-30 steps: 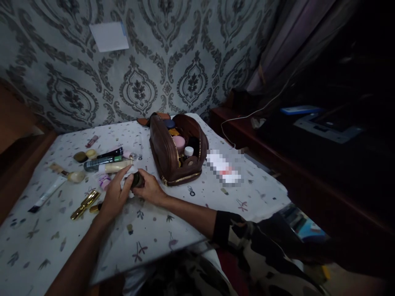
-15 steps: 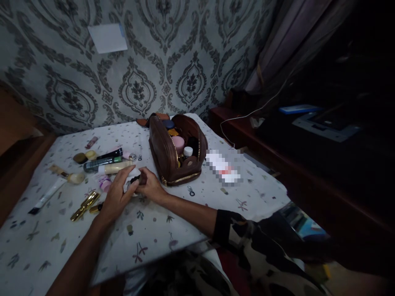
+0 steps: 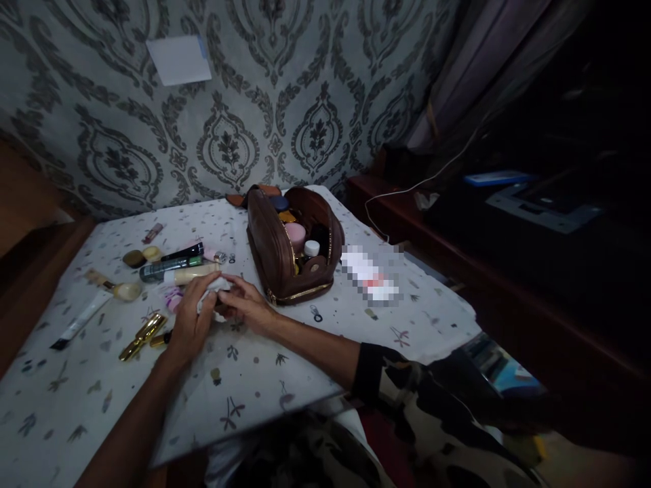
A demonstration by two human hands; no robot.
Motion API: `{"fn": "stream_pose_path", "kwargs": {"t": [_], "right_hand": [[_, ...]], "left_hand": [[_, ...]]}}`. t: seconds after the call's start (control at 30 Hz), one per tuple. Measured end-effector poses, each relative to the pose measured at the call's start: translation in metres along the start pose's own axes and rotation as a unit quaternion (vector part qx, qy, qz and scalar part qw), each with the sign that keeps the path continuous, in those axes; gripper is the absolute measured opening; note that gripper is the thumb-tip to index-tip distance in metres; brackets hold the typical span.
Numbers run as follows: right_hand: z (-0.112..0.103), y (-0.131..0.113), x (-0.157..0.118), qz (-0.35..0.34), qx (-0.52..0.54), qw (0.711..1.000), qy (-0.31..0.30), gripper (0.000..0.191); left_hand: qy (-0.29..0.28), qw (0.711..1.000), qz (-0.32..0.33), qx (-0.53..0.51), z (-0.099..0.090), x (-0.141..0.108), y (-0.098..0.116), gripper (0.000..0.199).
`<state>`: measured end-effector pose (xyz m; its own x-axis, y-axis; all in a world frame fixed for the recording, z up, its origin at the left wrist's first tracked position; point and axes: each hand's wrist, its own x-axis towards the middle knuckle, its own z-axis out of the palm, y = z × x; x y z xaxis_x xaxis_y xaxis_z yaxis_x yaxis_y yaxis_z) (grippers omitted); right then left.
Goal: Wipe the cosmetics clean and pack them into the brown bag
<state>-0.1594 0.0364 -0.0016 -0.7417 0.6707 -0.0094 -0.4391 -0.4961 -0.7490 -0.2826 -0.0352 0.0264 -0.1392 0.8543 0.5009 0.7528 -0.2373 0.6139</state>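
Observation:
My left hand (image 3: 192, 313) is closed on a crumpled white wipe or tissue (image 3: 220, 285). My right hand (image 3: 248, 305) meets it from the other side, its fingers curled over the same bundle. Something small and dark shows between the thumbs, too covered to name. A brown leather toiletry bag (image 3: 264, 251) stands unzipped just beyond my right hand, with a pink jar (image 3: 296, 235) and a white-capped bottle (image 3: 312, 249) inside. Left of my hands lie a cream tube (image 3: 188, 274), a green tube (image 3: 165, 269), a purple item (image 3: 173, 298) and a gold tube (image 3: 142, 337).
On the patterned tablecloth (image 3: 285, 400) at left lie a makeup brush (image 3: 125, 291), a white tube with black cap (image 3: 81, 322) and a round brown item (image 3: 133, 259). A blurred-out packet (image 3: 369, 274) lies right of the bag. A white cable (image 3: 432, 177) runs along the dark ledge.
The white wipe has shifted over the dark item, so less of it shows between my hands. My fingers have drawn in closer around it.

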Motion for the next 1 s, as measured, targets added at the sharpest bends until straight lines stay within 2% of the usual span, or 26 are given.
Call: {"fn": "stream_pose_path", "kwargs": {"t": [0.13,0.3,0.43,0.5,0.63,0.73,0.87,1.0], "right_hand": [[0.001,-0.001,-0.001,0.02,0.004,1.0,0.011,0.072],[0.003,-0.003,-0.003,0.043,-0.01,0.999,-0.014,0.065],[0.003,-0.003,-0.004,0.042,-0.003,0.999,-0.024,0.062],[0.003,-0.003,-0.004,0.044,0.006,0.999,-0.018,0.062],[0.001,-0.004,-0.003,0.048,0.021,0.999,-0.013,0.066],[-0.001,-0.003,-0.003,0.053,0.021,0.998,-0.013,0.066],[-0.004,-0.002,-0.002,0.064,0.017,0.998,0.001,0.073],[-0.003,0.0,-0.003,0.078,0.022,0.997,0.006,0.081]], "left_hand": [[0.028,0.999,-0.037,-0.024,-0.002,0.0,0.004,0.043],[0.081,0.991,-0.105,-0.03,-0.004,0.002,0.008,0.042],[0.101,0.986,-0.123,-0.04,-0.006,0.004,0.01,0.04],[0.085,0.987,-0.123,-0.058,-0.006,0.004,0.011,0.04],[0.01,0.989,-0.1,-0.111,-0.008,0.004,0.01,0.045],[-0.024,0.987,-0.094,-0.125,-0.01,0.004,0.01,0.048],[-0.038,0.988,-0.104,-0.109,-0.011,0.004,0.009,0.048],[-0.012,0.992,-0.09,-0.091,-0.007,0.004,0.008,0.039]]}}
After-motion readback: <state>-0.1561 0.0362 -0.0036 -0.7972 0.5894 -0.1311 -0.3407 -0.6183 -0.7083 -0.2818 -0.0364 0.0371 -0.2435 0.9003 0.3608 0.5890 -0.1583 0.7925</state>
